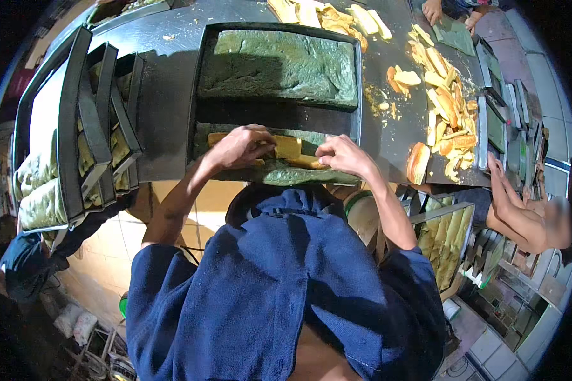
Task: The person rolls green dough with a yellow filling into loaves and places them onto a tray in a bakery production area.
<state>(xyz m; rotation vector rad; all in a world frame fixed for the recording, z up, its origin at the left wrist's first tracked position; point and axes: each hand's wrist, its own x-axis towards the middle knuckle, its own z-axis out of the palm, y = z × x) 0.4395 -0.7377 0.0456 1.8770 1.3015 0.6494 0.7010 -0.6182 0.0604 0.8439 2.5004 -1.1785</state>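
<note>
A sheet of green dough (281,177) lies along the near side of a dark metal tray (195,90), with its front edge lifted into a fold. Brown-edged yellow bread strips (288,146) rest in a row on it. My left hand (243,146) bends over this row, its fingertips down among the strips; what they grip is hidden. At the row's right end, my right hand (345,155) pinches the end of a yellow bread strip (307,162). A thick green dough slab (286,66) fills the tray's far half.
Several metal trays (71,128) stand on edge at the left. To the right, a long heap of cut bread pieces (450,109) covers part of the dark worktable (167,114). Another person's hands (433,10) work at the far right corner. More filled trays (443,243) stand below the table's right end.
</note>
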